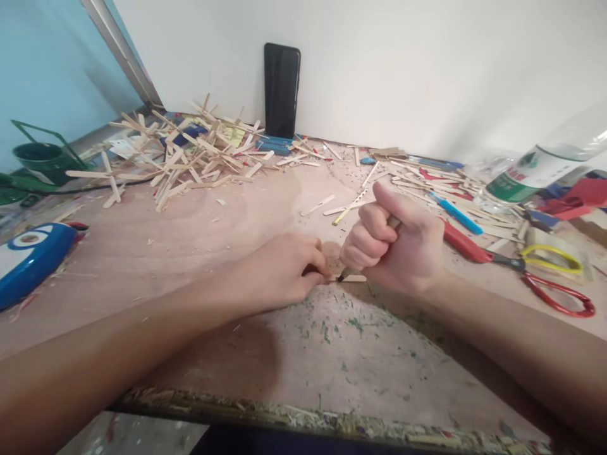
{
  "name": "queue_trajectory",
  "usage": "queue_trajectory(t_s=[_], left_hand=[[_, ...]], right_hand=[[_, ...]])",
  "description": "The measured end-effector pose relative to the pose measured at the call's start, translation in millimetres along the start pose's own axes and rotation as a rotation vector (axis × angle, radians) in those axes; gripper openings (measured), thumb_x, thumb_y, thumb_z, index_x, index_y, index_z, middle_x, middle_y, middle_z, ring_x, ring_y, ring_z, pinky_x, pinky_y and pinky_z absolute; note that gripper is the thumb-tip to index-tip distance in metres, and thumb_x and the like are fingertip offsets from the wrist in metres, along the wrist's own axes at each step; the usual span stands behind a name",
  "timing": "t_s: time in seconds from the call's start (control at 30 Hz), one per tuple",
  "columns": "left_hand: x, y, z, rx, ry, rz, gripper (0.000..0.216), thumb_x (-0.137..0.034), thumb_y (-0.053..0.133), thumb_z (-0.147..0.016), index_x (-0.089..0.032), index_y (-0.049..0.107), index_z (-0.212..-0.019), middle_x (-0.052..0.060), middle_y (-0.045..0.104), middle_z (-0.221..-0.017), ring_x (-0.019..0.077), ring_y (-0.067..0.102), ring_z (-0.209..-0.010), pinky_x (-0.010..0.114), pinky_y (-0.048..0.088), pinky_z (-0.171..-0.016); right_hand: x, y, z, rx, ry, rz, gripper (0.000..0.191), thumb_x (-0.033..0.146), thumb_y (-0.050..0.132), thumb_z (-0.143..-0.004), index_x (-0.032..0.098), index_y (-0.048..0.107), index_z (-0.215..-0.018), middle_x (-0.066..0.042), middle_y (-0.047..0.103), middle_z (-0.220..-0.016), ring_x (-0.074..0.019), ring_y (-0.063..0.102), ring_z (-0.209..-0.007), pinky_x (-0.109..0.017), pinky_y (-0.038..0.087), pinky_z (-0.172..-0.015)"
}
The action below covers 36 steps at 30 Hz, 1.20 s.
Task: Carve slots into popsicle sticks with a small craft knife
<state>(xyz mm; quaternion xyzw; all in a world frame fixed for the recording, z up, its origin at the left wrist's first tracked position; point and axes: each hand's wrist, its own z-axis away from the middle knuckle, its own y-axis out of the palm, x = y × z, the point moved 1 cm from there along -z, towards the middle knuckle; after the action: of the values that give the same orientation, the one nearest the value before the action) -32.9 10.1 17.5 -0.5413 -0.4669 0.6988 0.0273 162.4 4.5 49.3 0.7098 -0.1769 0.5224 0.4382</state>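
A wooden craft stick [355, 278] lies flat on the table near the middle. My left hand [289, 268] pinches its left end against the tabletop with thumb and fingers. Closed in a fist, my right hand [396, 243] grips a slim hand tool [345, 273] with a dark, narrow tip. That tip points down and left onto the stick, close to my left fingertips. Most of the tool's handle is hidden in the fist; only a brownish end shows by the thumb, so its exact kind is unclear.
A pile of craft sticks [190, 151] spreads at the back left, beside a phone [281, 91] propped upright. Red-handled scissors [507, 260], a blue pen-like tool [458, 213] and a tilted plastic bottle [535, 167] are at right. Green shavings [327, 332] litter the tabletop's front.
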Motion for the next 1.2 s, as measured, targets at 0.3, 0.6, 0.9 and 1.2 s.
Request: queue_trajectory(t_s=[0.3,0.6,0.9,1.2], left_hand=[[1.7,1.2,0.1,-0.037,0.045,-0.083,0.025,-0.005,0.074,-0.103,-0.02,0.094,-0.104,0.003,0.084,-0.099,0.0188,0.077,-0.089,0.032,0.056,-0.086],[2.3,1.8,1.1,-0.002,0.114,-0.186,0.023,-0.007,0.069,-0.108,-0.018,0.089,-0.105,0.003,0.086,-0.109,0.018,0.081,-0.1,0.031,0.06,-0.094],[7.8,1.2,3.0,-0.023,0.175,-0.388,0.028,-0.015,0.059,-0.108,-0.016,0.083,-0.093,0.008,0.078,-0.096,0.023,0.074,-0.086,0.037,0.053,-0.08],[9.3,4.0,1.9,-0.068,0.224,-0.445,0.029,-0.016,0.059,-0.11,-0.016,0.082,-0.092,0.006,0.078,-0.094,0.0207,0.073,-0.084,0.035,0.051,-0.078]], right_hand=[[19.7,1.8,1.7,-0.054,-0.029,0.024,0.088,0.057,0.077,-0.111,0.021,0.017,-0.058,0.008,0.009,-0.051,-0.0093,0.007,-0.047,-0.031,0.014,-0.046],[4.3,11.2,4.1,-0.128,-0.073,0.098,0.091,0.073,0.08,-0.105,0.022,0.021,-0.057,0.008,0.016,-0.049,-0.0085,0.014,-0.046,-0.031,0.018,-0.047],[2.6,10.4,8.3,-0.214,-0.161,0.176,0.085,0.066,0.089,-0.1,0.024,0.03,-0.056,0.008,0.019,-0.052,-0.009,0.019,-0.047,-0.033,0.018,-0.049],[3.2,16.5,5.1,-0.294,-0.267,0.174,0.085,0.062,0.087,-0.103,0.022,0.028,-0.057,0.007,0.018,-0.053,-0.0089,0.017,-0.048,-0.033,0.016,-0.049]])
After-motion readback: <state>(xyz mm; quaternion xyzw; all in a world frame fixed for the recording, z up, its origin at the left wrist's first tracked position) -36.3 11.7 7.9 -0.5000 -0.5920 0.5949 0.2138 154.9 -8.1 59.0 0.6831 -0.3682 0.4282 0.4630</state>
